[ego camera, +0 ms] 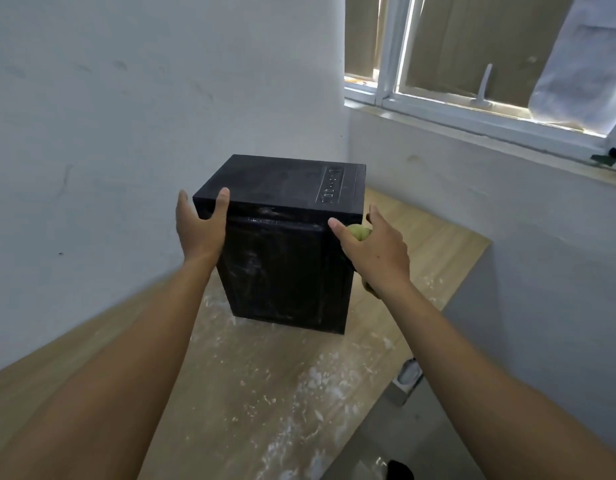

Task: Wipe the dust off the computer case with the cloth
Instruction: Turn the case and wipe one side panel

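- Computer case (pixel 282 258): black and streaked with pale dust. It is stood upright on the worktop (pixel 230 410) near the wall corner, with its long axis vertical and its button strip on the top face.
- Left hand (pixel 199 230): placed at the case's near top-left corner. The thumb is laid over the top edge and the fingers are wrapped down the left side, so the case is gripped and steadied.
- Right hand (pixel 375 251): set against the upper right side of the case, with the thumb tip touching the near right edge.
- Cloth (pixel 360 232): a yellow-green wad glimpsed between thumb and forefinger and again below the heel of the right hand. It is apparently trapped between palm and side panel; whether the fingers are curled round it or pressed flat cannot be told.
- Governing relation: the case is framed between both hands. The cloth lies just right of the right panel, so that face is judged nearest for wiping.
- White dust (pixel 317 379): scattered over the worktop in front of the case.
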